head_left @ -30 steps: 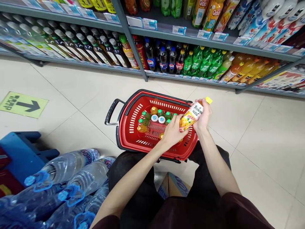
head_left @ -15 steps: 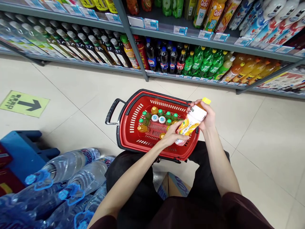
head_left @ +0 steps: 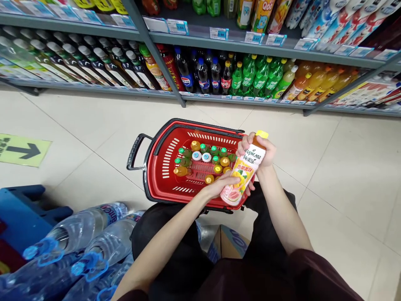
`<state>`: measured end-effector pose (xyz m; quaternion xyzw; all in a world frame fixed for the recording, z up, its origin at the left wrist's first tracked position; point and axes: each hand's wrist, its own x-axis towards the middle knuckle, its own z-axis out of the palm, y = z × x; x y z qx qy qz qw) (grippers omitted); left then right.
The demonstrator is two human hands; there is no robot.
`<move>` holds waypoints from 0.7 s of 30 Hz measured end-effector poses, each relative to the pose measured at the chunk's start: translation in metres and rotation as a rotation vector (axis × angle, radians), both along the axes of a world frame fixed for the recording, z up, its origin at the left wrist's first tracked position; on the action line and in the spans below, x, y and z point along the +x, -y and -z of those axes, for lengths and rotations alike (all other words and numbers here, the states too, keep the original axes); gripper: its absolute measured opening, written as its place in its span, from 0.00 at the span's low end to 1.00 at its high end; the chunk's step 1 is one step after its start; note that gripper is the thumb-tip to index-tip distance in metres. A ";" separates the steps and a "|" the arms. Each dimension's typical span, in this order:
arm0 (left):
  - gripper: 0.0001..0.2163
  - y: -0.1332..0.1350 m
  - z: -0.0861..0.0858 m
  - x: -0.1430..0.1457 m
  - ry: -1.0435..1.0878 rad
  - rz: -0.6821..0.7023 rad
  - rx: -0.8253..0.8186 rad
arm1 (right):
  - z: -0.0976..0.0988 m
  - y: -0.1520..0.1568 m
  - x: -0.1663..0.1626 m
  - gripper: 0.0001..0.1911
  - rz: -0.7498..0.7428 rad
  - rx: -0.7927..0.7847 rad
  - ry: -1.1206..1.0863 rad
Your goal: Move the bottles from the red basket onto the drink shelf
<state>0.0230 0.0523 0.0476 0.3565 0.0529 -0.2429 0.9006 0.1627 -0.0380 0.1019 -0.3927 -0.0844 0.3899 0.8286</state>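
Observation:
Both my hands hold a juice bottle (head_left: 242,171) with a yellow cap and a fruit label, tilted over the right end of a red shopping basket (head_left: 156,184). My right hand (head_left: 265,154) is wrapped round the bottle's upper part, just below the cap. Lower down, my left hand (head_left: 225,184) grips it near the base, its thumb across the label. Inside the basket stand several bottles with green, orange and yellow caps, and two white-capped bottles (head_left: 201,156). The bottle and my hands hide part of the basket's right end.
A drinks shelf (head_left: 194,99) runs across the back, with cola, green soda and juice bottles on its lowest level. At the lower left lie large water bottles (head_left: 84,228) beside a blue pallet (head_left: 23,213). An open cardboard box (head_left: 227,242) sits between my knees. A yellow arrow sign (head_left: 25,150) marks the floor.
The juice bottle has been turned so that its front label faces up toward me, and it has come slightly nearer. The whole view has shifted a little.

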 end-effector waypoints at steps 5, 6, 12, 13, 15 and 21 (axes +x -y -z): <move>0.25 -0.011 -0.005 0.010 0.071 -0.192 0.554 | 0.002 -0.004 0.002 0.12 0.094 -0.127 0.026; 0.25 -0.009 -0.004 0.011 0.063 -0.213 0.606 | 0.003 -0.005 0.001 0.12 0.112 -0.166 0.022; 0.24 0.004 0.001 0.012 0.042 -0.284 1.003 | 0.008 -0.014 -0.003 0.11 0.250 -0.402 -0.008; 0.24 0.004 0.001 0.012 0.035 -0.274 1.070 | 0.008 -0.015 -0.004 0.11 0.276 -0.419 -0.002; 0.26 0.004 0.001 0.011 0.039 -0.269 1.185 | 0.010 -0.017 -0.004 0.11 0.326 -0.436 0.011; 0.30 -0.005 0.006 0.012 0.066 -0.294 1.272 | 0.010 -0.021 -0.004 0.14 0.322 -0.441 0.025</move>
